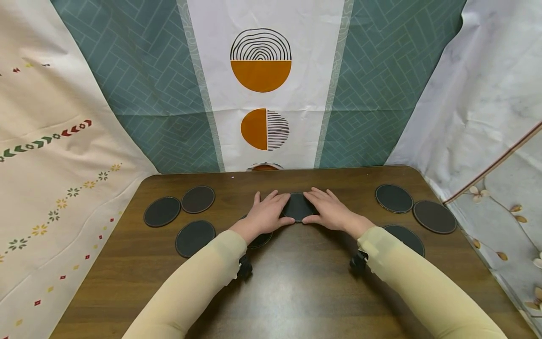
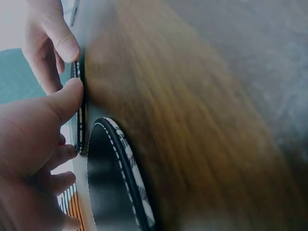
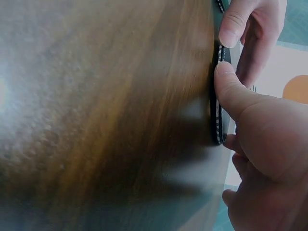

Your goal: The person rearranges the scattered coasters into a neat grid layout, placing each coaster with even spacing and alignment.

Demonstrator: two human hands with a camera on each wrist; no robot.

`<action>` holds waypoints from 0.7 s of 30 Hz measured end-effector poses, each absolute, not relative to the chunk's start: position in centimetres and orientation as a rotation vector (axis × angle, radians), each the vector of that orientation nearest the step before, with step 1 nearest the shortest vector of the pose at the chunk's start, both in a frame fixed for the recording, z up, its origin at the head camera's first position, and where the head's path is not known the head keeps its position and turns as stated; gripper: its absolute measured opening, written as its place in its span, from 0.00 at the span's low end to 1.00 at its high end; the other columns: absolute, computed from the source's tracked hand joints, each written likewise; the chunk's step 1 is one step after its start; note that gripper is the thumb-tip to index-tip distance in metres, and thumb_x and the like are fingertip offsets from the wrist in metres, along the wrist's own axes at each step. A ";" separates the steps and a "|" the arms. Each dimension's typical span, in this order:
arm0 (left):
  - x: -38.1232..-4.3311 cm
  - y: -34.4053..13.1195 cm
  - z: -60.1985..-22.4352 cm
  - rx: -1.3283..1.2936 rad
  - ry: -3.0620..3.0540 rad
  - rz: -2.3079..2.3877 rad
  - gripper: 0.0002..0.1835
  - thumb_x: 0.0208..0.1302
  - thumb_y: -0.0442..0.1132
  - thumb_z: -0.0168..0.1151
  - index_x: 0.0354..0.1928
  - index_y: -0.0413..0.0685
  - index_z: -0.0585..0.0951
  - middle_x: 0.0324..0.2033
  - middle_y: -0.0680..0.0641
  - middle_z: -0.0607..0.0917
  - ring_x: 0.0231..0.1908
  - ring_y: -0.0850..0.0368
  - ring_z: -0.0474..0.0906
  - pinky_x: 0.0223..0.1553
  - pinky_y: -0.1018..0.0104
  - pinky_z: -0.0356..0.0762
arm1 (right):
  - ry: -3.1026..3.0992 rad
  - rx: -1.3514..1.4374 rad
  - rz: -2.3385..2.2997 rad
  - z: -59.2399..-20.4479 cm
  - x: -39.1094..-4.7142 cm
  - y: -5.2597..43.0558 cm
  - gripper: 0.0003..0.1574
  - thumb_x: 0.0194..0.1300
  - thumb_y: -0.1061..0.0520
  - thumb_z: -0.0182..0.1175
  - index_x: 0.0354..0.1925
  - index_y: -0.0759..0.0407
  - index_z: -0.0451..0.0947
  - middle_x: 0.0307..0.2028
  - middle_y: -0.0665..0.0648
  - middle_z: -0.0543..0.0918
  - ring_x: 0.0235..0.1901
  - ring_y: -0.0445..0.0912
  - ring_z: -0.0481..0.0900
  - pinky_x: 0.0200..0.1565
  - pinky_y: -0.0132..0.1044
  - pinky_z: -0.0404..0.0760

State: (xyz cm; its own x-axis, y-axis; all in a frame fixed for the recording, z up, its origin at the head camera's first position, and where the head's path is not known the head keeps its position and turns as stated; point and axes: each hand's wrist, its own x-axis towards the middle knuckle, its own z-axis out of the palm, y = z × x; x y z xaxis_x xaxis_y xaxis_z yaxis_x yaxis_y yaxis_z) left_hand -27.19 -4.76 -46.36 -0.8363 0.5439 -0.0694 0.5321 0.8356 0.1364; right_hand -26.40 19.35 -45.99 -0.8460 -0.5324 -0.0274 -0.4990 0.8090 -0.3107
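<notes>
Both hands are at a round black leather-look coaster (image 1: 298,209) with a stitched, patterned rim, near the far middle of the table. My left hand (image 1: 267,215) grips its left side, thumb at the near rim and fingers toward the far side. On the opposite side my right hand (image 1: 332,212) holds it the same way, the two thumbs close together. In the right wrist view the coaster (image 3: 219,113) appears edge-on, low over the wood. A second black coaster (image 1: 261,241) lies partly hidden under my left wrist; its rim (image 2: 127,159) shows large in the left wrist view.
On the left of the brown wooden table (image 1: 292,292) lie three more coasters, one being the near coaster (image 1: 195,238). Three others sit at the right, among them the far coaster (image 1: 394,198); my right sleeve (image 1: 419,278) partly covers one. Patterned cloth (image 1: 271,99) hangs behind.
</notes>
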 end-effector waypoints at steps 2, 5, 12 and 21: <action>-27.4 -4.7 -46.3 0.849 2.912 0.172 0.46 0.66 0.70 0.56 0.79 0.56 0.59 0.75 0.53 0.63 0.77 0.49 0.50 0.68 0.28 0.43 | 2.881 -0.837 -0.448 -46.0 -26.6 19.3 0.54 0.67 0.37 0.64 0.77 0.65 0.57 0.74 0.67 0.61 0.76 0.59 0.50 0.71 0.65 0.45; -27.6 -4.7 -46.4 0.837 2.915 0.161 0.46 0.67 0.70 0.55 0.79 0.56 0.58 0.75 0.53 0.63 0.77 0.49 0.50 0.68 0.28 0.43 | 2.879 -0.829 -0.440 -46.0 -26.9 19.2 0.55 0.67 0.36 0.63 0.77 0.64 0.57 0.74 0.66 0.61 0.77 0.58 0.49 0.71 0.65 0.45; -28.3 -4.6 -46.6 0.814 2.919 0.171 0.45 0.68 0.69 0.55 0.80 0.56 0.58 0.76 0.52 0.62 0.77 0.48 0.50 0.68 0.28 0.42 | 2.876 -0.813 -0.434 -46.2 -27.5 19.2 0.53 0.69 0.37 0.62 0.77 0.63 0.56 0.75 0.64 0.61 0.77 0.58 0.48 0.72 0.64 0.44; -28.7 -4.4 -46.3 0.779 2.916 0.218 0.45 0.68 0.68 0.56 0.80 0.55 0.58 0.76 0.51 0.62 0.77 0.48 0.50 0.69 0.28 0.41 | 2.876 -0.778 -0.401 -46.6 -28.1 19.2 0.52 0.71 0.34 0.57 0.79 0.59 0.54 0.77 0.60 0.56 0.78 0.55 0.46 0.72 0.62 0.43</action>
